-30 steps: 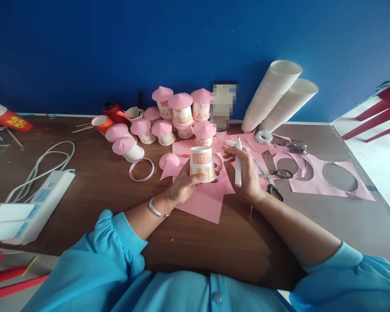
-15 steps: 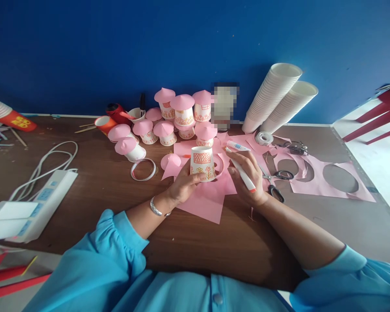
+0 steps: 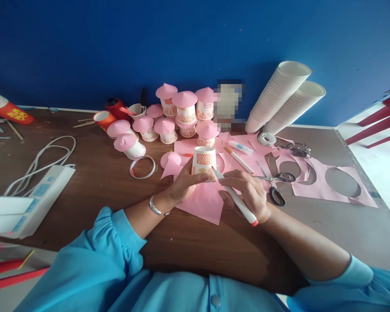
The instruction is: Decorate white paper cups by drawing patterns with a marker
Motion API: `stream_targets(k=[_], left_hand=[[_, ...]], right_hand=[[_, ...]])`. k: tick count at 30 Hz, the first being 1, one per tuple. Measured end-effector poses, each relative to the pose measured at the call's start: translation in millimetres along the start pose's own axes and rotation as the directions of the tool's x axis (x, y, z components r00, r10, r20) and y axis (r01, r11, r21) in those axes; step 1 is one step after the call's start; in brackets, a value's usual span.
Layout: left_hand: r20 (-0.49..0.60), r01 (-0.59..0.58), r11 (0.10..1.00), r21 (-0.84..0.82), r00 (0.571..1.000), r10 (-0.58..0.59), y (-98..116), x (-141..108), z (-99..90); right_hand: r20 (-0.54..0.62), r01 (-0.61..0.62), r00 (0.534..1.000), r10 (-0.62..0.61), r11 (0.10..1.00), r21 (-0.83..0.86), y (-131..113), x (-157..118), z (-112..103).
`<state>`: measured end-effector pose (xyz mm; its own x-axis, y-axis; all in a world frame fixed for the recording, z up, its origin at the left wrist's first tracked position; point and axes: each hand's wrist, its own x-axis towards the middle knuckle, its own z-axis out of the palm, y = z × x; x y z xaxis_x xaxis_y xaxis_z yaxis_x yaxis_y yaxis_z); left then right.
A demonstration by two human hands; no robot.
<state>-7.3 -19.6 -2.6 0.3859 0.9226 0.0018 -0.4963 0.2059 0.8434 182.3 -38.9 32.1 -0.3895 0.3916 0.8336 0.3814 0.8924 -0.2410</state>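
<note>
My left hand (image 3: 184,185) is closed around a white paper cup (image 3: 203,164) held upside down, its side drawn with an orange-red hatched window and flowers. In my right hand (image 3: 251,195) is a white marker (image 3: 238,201) with a red-orange end; its tip meets the lower right of the cup, though whether it touches I cannot tell. Pink paper (image 3: 206,203) lies beneath the hands. Just beyond my right hand rest another white marker (image 3: 238,159) with an orange-brown cap, a glue stick (image 3: 240,147) and scissors (image 3: 274,182) with black handles.
Several decorated cups with pink cone roofs (image 3: 184,100) stand at the back, some stacked. Two tall stacks of white cups (image 3: 277,97) lean by the blue wall. A tape roll (image 3: 266,138), cut pink sheet (image 3: 318,197), cup ring (image 3: 142,167) and power strip (image 3: 48,195) lie around.
My right hand has moved down and left, bringing the red-ended marker's tip to the cup. The orange-brown-capped marker now lies in plain view on the paper. The cup has shifted slightly right.
</note>
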Motion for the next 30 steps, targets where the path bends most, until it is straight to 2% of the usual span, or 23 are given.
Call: stream_targets(k=[7, 13, 30], left_hand=[[-0.026, 0.023, 1.0, 0.001, 0.999, -0.023, -2.1, 0.5, -1.5], [-0.002, 0.009, 1.0, -0.001, 1.0, -0.009, -2.8, 0.1, -3.2], [0.009, 0.006, 1.0, 0.029, 1.0, -0.007, -3.1, 0.3, -1.2]], right_hand=[[0.021, 0.032, 0.999, -0.031, 0.998, -0.051, 1.9, 0.9, 2.2], [0.024, 0.039, 0.999, -0.037, 0.998, -0.049, 2.4, -0.8, 3.6], [0.036, -0.035, 0.999, 0.035, 0.999, -0.017, 0.6, 1.5, 2.3]])
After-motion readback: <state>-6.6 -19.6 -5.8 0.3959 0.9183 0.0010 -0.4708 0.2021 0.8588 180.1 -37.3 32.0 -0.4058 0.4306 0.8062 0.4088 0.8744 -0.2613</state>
